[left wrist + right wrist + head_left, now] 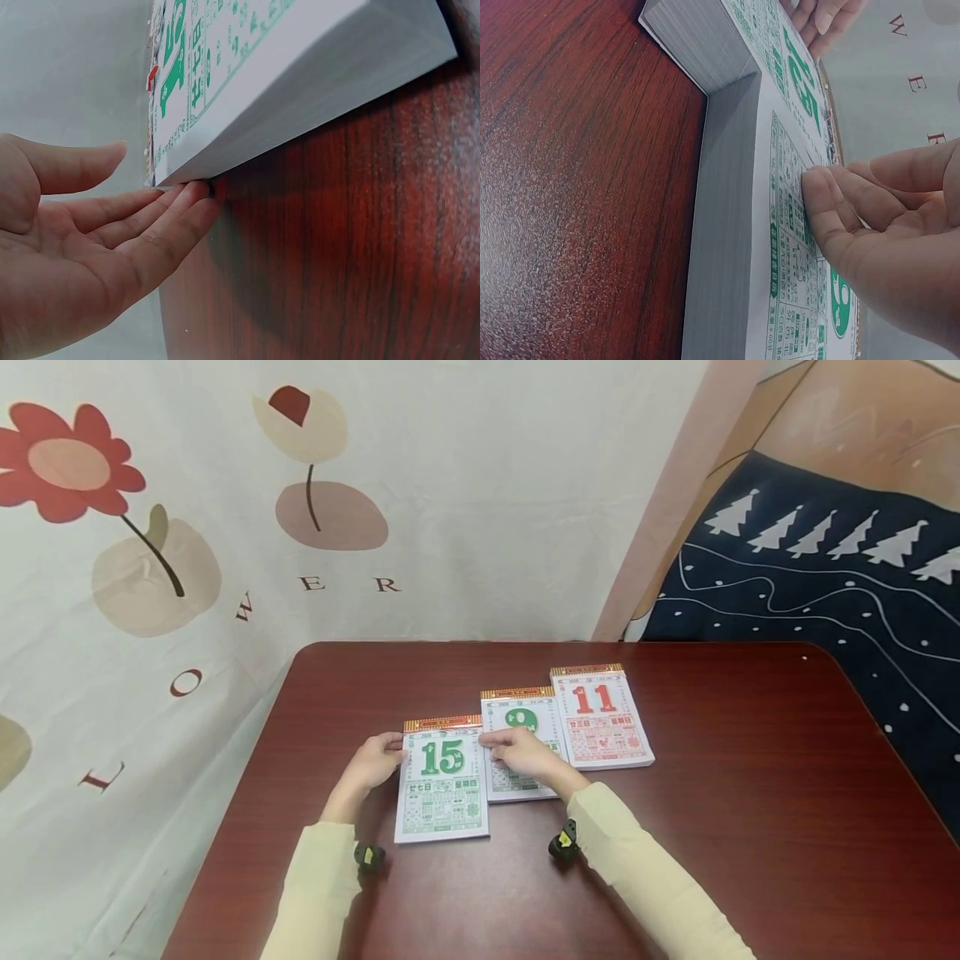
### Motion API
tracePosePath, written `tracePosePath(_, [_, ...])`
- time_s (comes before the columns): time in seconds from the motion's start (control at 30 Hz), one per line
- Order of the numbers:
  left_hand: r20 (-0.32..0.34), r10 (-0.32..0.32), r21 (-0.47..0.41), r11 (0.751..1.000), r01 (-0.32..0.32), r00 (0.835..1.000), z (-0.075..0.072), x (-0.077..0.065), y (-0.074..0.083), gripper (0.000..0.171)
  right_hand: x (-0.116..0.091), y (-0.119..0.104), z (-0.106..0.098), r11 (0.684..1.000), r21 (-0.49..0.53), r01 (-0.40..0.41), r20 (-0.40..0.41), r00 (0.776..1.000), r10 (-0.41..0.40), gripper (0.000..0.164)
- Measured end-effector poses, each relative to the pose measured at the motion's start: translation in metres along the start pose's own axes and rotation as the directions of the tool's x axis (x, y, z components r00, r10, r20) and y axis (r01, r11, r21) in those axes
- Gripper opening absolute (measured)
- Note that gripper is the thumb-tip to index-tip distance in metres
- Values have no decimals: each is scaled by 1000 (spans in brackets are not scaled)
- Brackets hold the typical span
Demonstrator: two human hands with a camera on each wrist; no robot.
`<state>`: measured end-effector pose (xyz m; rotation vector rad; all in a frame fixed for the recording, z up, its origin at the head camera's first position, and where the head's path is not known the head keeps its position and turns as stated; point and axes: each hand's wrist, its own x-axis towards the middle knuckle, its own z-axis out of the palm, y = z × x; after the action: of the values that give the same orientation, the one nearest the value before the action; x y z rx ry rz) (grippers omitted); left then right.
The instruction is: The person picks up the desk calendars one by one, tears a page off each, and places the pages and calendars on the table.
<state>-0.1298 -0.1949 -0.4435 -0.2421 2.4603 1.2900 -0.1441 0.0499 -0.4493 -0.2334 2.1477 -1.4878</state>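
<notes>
Three tear-off calendars lie on the table in a stepped row. Nearest and leftmost is the calendar with a green 15 (442,806); the one with a green 9 (522,720) adjoins its right side. Highest on the right sits the calendar with a red 11 (600,727). My left hand (371,767) touches the left edge of the 15 calendar, its fingers extended and thumb raised in the left wrist view. Reaching over the 9 calendar and hiding part of its page, my right hand (529,753) has its fingertips at the 15 calendar's right edge.
The dark red wooden table (720,827) has rounded far corners. Behind it hangs a pale curtain (487,510) printed with flowers and letters. A navy cloth with white trees (810,585) hangs at the right. Both wrists carry small black devices.
</notes>
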Motion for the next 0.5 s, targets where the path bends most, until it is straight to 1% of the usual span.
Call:
tracePosePath(0.1, [-2, 1, 2, 1000, -1, 1000, 0, 0, -1, 41, -1, -1, 1, 1000, -25, -9, -1, 1000, 9, 34])
tracePosePath(0.33, [-8, 10, 10, 1000, -10, 1000, 0, 1, -3, 41, -1, -3, 2, 999, -39, -16, 1, 1000, 16, 36])
tracePosePath(0.5, [-2, 14, 7, 1000, -14, 1000, -1, 1, -3, 41, 0, -3, 1, 999, -51, -13, -2, 1000, 13, 34])
